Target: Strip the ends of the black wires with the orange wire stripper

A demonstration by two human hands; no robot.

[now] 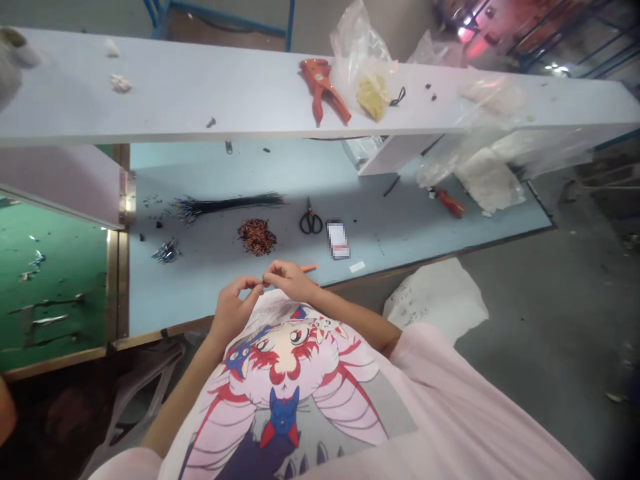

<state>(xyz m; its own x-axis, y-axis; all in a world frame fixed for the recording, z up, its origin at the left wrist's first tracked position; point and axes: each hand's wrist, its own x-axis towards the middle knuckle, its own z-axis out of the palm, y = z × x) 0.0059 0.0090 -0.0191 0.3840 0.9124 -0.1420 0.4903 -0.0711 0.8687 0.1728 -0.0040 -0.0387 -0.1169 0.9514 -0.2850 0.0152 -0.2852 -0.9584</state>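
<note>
My left hand (240, 301) and my right hand (287, 279) meet at the table's front edge, fingertips pinched around something too small to make out. Just beyond them lies a pile of small copper-coloured pieces (257, 237). A bundle of long black wires (230, 203) stretches behind that pile. Off to its left sits a small heap of blue and white tipped pieces (167, 251). Black-handled scissors (311, 222) and a phone (339, 240) rest to the right of the pile. An orange object (309, 268) shows beside my right hand, partly hidden by it.
A white shelf (200, 100) crosses above the blue table (400, 227), bearing a red tool (324, 90) and plastic bags (360, 40). Red-handled pliers (449, 203) lie at the right. A green surface (60, 280) adjoins at the left; a white sack (435, 300) stands below the front edge.
</note>
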